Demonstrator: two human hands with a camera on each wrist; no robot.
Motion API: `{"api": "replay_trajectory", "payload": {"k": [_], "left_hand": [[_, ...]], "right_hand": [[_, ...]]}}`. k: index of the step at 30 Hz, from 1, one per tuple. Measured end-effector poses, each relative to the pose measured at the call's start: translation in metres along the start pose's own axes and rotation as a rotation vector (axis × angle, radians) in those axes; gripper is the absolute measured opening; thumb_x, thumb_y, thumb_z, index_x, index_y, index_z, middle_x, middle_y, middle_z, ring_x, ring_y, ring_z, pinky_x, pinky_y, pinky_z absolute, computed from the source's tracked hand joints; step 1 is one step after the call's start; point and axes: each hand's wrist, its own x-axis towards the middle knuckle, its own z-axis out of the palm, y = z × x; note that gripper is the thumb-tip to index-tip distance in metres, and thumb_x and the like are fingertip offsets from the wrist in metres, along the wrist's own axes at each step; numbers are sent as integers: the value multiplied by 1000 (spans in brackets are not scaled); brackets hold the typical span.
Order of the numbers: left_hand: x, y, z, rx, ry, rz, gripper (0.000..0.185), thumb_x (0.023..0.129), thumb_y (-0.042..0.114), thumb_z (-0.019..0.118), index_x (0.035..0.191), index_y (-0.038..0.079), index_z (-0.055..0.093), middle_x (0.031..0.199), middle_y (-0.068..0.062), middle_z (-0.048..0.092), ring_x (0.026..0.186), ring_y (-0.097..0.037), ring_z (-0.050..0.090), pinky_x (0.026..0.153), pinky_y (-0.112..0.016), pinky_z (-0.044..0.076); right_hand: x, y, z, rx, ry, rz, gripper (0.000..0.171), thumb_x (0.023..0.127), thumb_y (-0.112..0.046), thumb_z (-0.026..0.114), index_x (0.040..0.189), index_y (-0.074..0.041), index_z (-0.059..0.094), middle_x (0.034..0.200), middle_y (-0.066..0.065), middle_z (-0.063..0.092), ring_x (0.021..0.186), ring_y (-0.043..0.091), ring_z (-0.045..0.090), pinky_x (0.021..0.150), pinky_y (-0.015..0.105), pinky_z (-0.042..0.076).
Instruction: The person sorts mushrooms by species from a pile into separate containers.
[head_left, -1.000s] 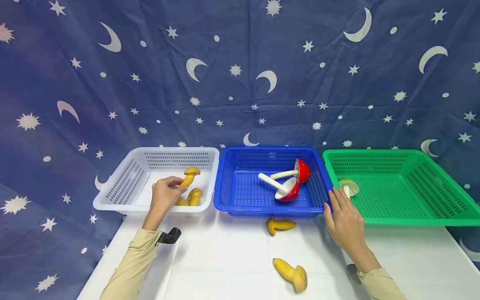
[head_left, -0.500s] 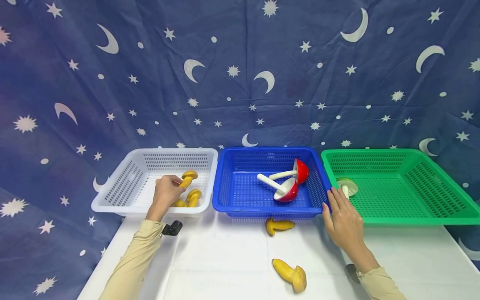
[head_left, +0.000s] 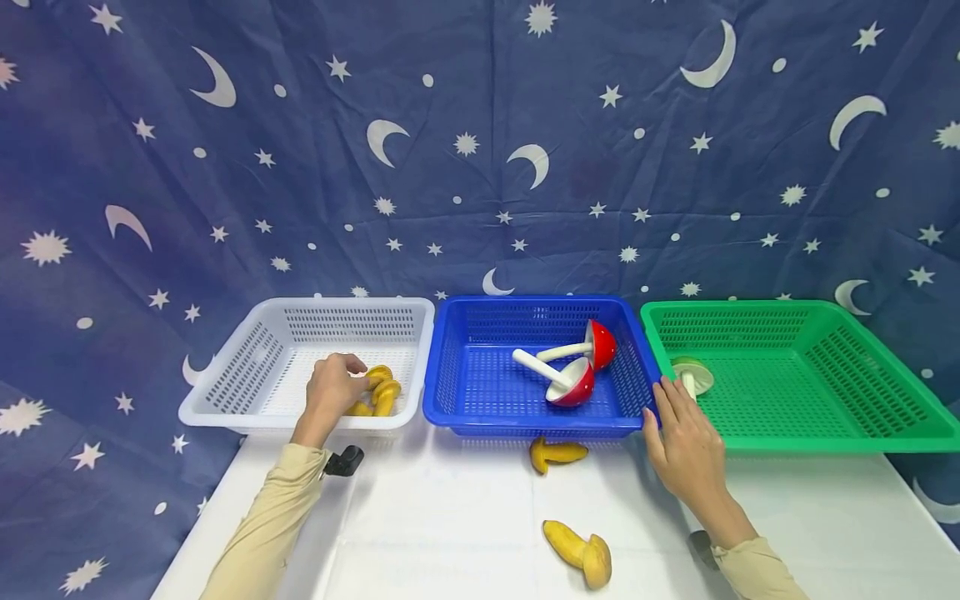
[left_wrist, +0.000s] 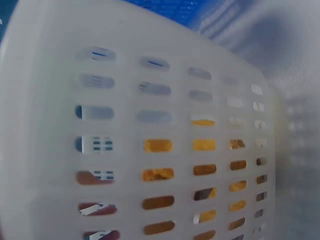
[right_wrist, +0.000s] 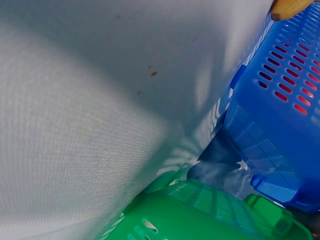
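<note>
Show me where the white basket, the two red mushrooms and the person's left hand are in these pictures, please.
white basket [head_left: 225, 387]: head view, on its left slotted wall.
red mushrooms [head_left: 581, 385]: head view, on the nearer one's red cap.
left hand [head_left: 330, 389]: head view, on the back of the hand.

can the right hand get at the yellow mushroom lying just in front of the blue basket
Probably yes. The right hand rests at the blue basket's front right corner, and the yellow mushroom lies on the white table just to its left, with only bare tabletop between them and nothing covering it.
</note>
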Motion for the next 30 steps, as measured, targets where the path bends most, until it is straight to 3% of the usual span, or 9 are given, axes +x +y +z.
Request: {"api": "replay_trajectory", "payload": {"k": [3, 10, 19, 30], "left_hand": [[-3, 1, -1, -33, 19, 33, 22, 79, 10, 65, 98, 1, 71, 106, -23, 65, 91, -36, 60, 67, -44, 49], [-19, 10, -5, -202, 65, 135, 14, 82, 9, 65, 92, 2, 72, 105, -20, 65, 101, -37, 56, 83, -48, 45], [-46, 26, -10, -319, 104, 216, 9, 81, 5, 69, 89, 3, 72, 96, -11, 67, 85, -26, 63, 68, -33, 56], [-82, 36, -6, -405, 51, 230, 10, 80, 3, 73, 90, 5, 72, 94, -8, 67, 90, -25, 62, 75, -32, 56]], "right_hand": [[1, 0, 0, 2, 1, 2, 48, 91, -27, 49, 124, 8, 57, 130, 23, 53, 122, 42, 47, 92, 59, 44], [1, 0, 2, 9, -5, 4, 47, 91, -26, 50, 124, 7, 57, 131, 23, 53, 123, 41, 46, 92, 59, 44], [-1, 1, 1, 13, -7, -2, 47, 91, -25, 50, 123, 8, 57, 130, 24, 53, 122, 42, 47, 91, 60, 44], [-1, -1, 1, 7, -8, -3, 46, 91, -24, 51, 123, 8, 57, 130, 24, 53, 121, 42, 48, 91, 59, 44]]}}
